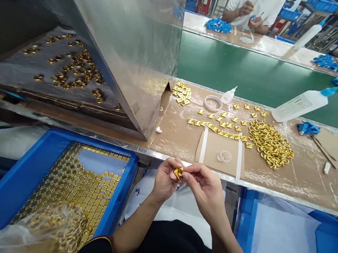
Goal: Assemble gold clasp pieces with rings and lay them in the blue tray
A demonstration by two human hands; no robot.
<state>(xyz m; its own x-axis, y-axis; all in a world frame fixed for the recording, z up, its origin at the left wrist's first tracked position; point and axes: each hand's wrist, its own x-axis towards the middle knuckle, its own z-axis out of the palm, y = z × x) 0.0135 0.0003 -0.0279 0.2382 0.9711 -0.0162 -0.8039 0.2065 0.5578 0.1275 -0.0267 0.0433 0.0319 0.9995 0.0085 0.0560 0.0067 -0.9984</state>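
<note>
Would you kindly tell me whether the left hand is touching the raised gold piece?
Touching: the head view shows the left hand holding the raised gold piece, fingertips directly against it.

Counted on and around the bench (169, 120): one gold piece (178, 173) in two bare hands (164, 182) (209, 191); more than twenty loose gold squares (201, 111); one heap of gold rings (271, 145), too many to tally; one roll of tape (213, 109); one small squeeze bottle (228, 96); two large bottles (299, 105) (308, 36); two white strips (204, 146) (239, 160); two blue trays (9, 182) (330, 244) in the foreground.
</note>
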